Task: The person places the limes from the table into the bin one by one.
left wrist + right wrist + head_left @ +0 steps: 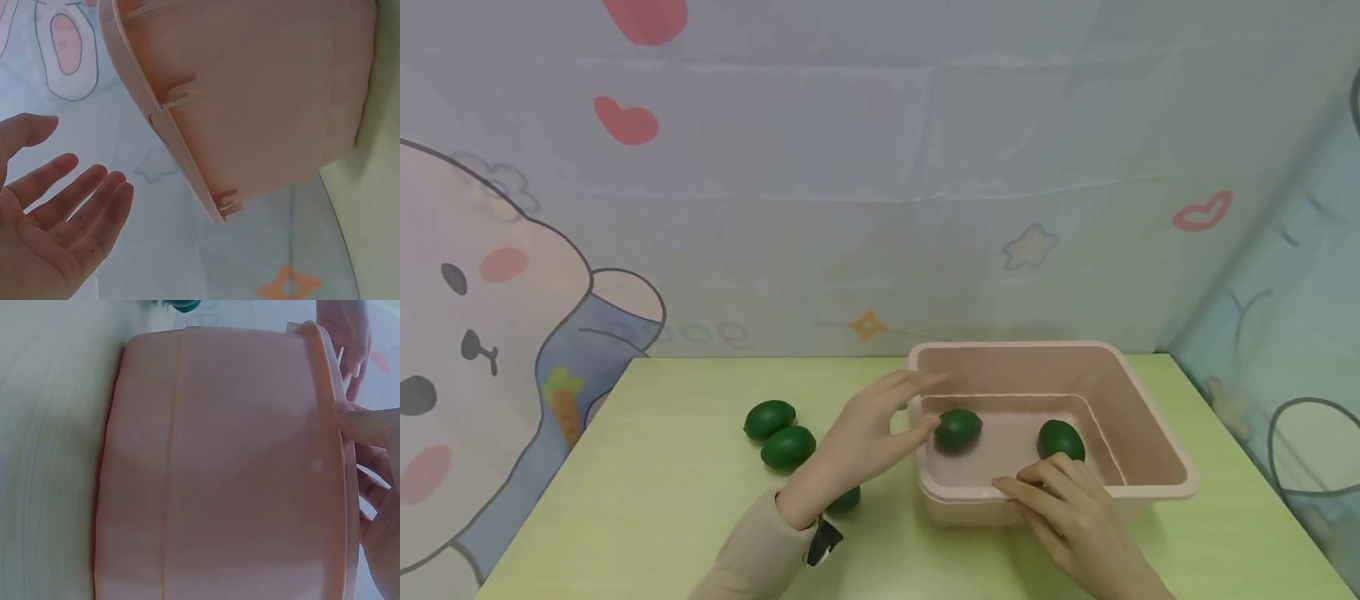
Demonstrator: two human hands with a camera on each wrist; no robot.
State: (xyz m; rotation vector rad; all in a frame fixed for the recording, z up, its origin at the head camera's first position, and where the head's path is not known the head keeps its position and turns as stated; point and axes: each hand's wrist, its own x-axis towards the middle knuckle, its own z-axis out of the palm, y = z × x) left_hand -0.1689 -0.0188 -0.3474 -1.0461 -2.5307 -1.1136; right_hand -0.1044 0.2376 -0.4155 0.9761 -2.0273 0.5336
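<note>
A pink plastic basin (1030,496) stands on the table and holds two dark green limes, one lime (958,430) at its left and another lime (1061,441) toward the right. My left hand (868,429) is over the left rim, fingers extended and slightly spread; in the left wrist view that hand (69,219) has an empty palm. With thumb outside and fingers inside, my right hand (382,462) grips the basin's front rim. Left of the basin lie a lime (769,420), a second lime (788,447) touching it, and a third lime (846,500) partly hidden behind my left wrist.
The light green table (647,492) extends on both sides of the basin. A printed cloth (790,167) hangs behind the table's back edge, and another stretch of cloth (1300,333) hangs along the right. A black device (824,540) sits at my left cuff.
</note>
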